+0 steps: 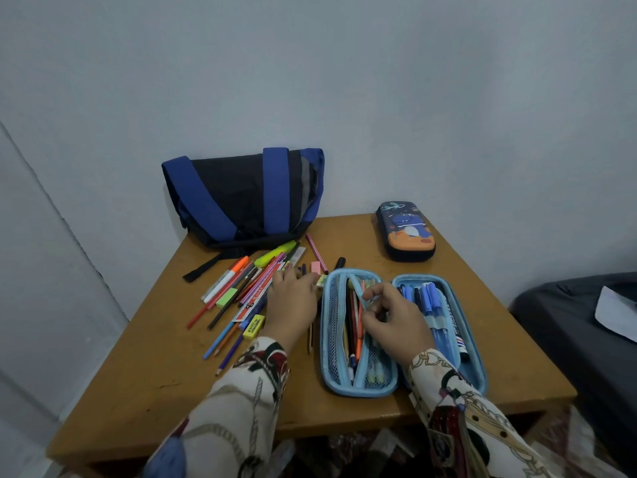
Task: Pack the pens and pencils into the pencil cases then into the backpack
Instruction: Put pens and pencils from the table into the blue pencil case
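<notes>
Open case [401, 334], frame centre, long axis near-to-far; pencils inside lie along it. Right hand [396, 317] pinches its mesh-pocket edge. Left hand [293, 301], fingers curled, rests on loose pens [241, 288], centre-left. Second case [406, 231] closed, upper right. One backpack [244, 194] behind.

Open blue pencil case [358, 386] at centre; right hand [393, 317] pinches its mesh flap; loose pens [241, 288] at 9 o'clock under left hand [293, 305].

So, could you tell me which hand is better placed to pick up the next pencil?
Probably the left hand: it rests on the loose pile of pens and pencils, while the right hand holds the open case's mesh flap.
</notes>
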The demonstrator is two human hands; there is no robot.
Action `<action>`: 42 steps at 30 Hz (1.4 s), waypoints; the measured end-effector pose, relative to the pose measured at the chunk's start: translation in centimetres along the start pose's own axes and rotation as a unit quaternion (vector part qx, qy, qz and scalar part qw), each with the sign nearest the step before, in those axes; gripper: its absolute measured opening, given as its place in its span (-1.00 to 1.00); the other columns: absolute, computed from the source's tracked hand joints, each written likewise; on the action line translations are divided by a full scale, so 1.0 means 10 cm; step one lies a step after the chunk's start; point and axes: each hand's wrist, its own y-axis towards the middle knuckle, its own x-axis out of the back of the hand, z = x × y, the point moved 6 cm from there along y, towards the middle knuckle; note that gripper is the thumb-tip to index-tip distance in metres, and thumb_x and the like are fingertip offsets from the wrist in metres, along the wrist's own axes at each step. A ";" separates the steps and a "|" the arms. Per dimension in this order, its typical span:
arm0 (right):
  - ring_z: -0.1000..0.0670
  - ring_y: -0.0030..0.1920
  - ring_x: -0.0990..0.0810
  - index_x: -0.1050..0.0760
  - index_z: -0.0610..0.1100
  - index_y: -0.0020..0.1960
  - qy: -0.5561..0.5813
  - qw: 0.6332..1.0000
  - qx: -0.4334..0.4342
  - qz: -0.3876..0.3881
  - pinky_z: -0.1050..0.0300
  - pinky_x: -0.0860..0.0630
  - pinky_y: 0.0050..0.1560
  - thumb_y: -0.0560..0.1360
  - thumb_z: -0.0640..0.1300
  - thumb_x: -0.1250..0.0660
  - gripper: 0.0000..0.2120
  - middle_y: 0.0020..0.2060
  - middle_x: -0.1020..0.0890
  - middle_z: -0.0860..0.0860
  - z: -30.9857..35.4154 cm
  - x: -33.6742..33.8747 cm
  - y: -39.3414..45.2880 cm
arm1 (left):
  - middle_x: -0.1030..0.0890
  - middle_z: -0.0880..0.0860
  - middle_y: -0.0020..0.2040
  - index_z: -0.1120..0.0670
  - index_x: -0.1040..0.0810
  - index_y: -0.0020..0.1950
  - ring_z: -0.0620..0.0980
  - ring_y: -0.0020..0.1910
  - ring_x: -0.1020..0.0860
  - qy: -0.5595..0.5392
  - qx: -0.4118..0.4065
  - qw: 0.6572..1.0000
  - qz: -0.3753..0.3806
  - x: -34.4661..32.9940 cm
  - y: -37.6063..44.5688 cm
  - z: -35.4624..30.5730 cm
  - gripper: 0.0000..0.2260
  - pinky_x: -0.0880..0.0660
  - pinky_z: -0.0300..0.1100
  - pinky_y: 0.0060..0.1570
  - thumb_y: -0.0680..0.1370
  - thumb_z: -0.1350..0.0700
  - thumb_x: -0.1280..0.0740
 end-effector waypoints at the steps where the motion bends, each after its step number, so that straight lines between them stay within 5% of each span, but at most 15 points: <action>1: 0.12 -0.36 -0.54 -0.41 0.13 -0.08 -0.006 1.000 -0.001 0.001 0.06 -0.54 -0.24 0.46 -0.19 -0.32 -0.78 -0.37 -0.56 0.08 0.00 0.00 0.00 | -0.43 0.06 0.34 -0.08 -0.47 0.37 0.09 0.32 -0.28 0.040 -0.004 0.999 0.015 -0.05 0.06 0.01 -0.69 -0.31 0.02 0.29 0.65 0.01 -0.14; 9: 0.16 -0.34 -0.54 -0.43 0.15 -0.05 -0.022 1.000 -0.002 0.005 0.16 -0.50 -0.26 0.48 -0.16 -0.34 -0.79 -0.36 -0.56 0.10 0.00 0.00 0.01 | -0.46 0.13 0.27 0.12 -0.58 0.22 0.14 0.27 -0.31 0.113 0.009 0.994 -0.005 -0.10 0.25 -0.04 -0.66 -0.31 0.00 0.23 0.63 -0.05 -0.16; 13: 0.13 -0.34 -0.55 -0.43 0.16 -0.07 -0.021 1.000 -0.005 0.004 0.11 -0.53 -0.25 0.47 -0.16 -0.34 -0.79 -0.34 -0.57 0.08 -0.01 0.00 0.01 | -0.46 0.17 0.28 0.18 -0.59 0.20 0.17 0.28 -0.31 0.002 0.102 0.994 0.027 -0.12 0.32 0.02 -0.67 -0.30 0.02 0.25 0.60 -0.01 -0.24; 18: 0.13 -0.34 -0.55 -0.44 0.14 -0.04 -0.017 1.000 -0.007 0.004 0.08 -0.54 -0.23 0.47 -0.16 -0.34 -0.79 -0.34 -0.57 0.08 -0.01 0.00 0.01 | -0.60 0.11 0.11 0.11 -0.68 -0.07 0.12 0.24 -0.33 -0.201 0.182 0.962 -0.036 -0.02 0.24 0.08 -0.80 -0.34 -0.01 0.12 0.53 0.01 -0.35; 21: 0.12 -0.36 -0.56 -0.43 0.15 -0.05 -0.018 1.000 -0.008 0.004 0.04 -0.56 -0.23 0.47 -0.15 -0.34 -0.79 -0.33 -0.58 0.07 -0.03 -0.01 0.02 | -0.62 0.08 -0.03 0.04 -0.60 -0.31 0.05 0.26 -0.32 -0.295 0.174 0.939 -0.036 0.07 0.05 -0.03 -0.82 -0.28 -0.08 0.05 0.48 0.04 -0.40; 25: 0.11 -0.35 -0.55 -0.43 0.15 -0.06 -0.015 1.000 -0.002 0.000 0.01 -0.55 -0.23 0.46 -0.16 -0.34 -0.79 -0.34 -0.57 0.07 -0.03 -0.01 0.02 | -0.59 -0.05 -0.22 0.00 -0.48 -0.48 0.05 0.18 -0.42 -0.264 0.128 0.956 -0.018 0.06 -0.29 -0.19 -0.70 -0.31 0.03 0.24 0.43 0.02 -0.44; 31: 0.09 -0.35 -0.54 -0.44 0.13 -0.05 0.000 1.000 -0.002 -0.004 -0.02 -0.54 -0.24 0.48 -0.17 -0.32 -0.80 -0.32 -0.59 0.04 -0.04 -0.02 0.01 | -0.41 -0.17 0.09 -0.11 -0.63 -0.09 -0.09 0.26 -0.24 -0.197 0.024 0.980 0.012 -0.03 -0.47 -0.35 -0.91 -0.23 -0.18 0.18 0.55 -0.03 -0.34; 35: 0.16 -0.35 -0.50 -0.48 0.10 -0.05 -0.009 1.000 0.004 -0.015 0.14 -0.46 -0.29 0.49 -0.17 -0.31 -0.84 -0.28 -0.59 0.07 -0.03 0.00 0.02 | -0.42 -0.14 0.30 -0.13 -0.62 0.20 -0.09 0.36 -0.18 -0.138 -0.047 0.988 0.048 -0.07 -0.51 -0.38 -0.77 -0.19 -0.12 0.34 0.58 -0.07 -0.29; 42: 0.16 -0.02 -0.47 -0.55 -0.04 0.12 -0.058 0.998 0.026 -0.024 0.24 -0.43 0.03 0.52 -0.17 -0.32 -0.81 -0.03 -0.49 0.14 -0.04 -0.03 0.08 | -0.34 -0.09 0.41 -0.27 -0.43 0.37 -0.04 0.41 -0.15 -0.071 -0.095 0.992 0.045 0.00 -0.62 -0.37 -0.68 -0.18 0.00 0.41 0.62 -0.14 -0.17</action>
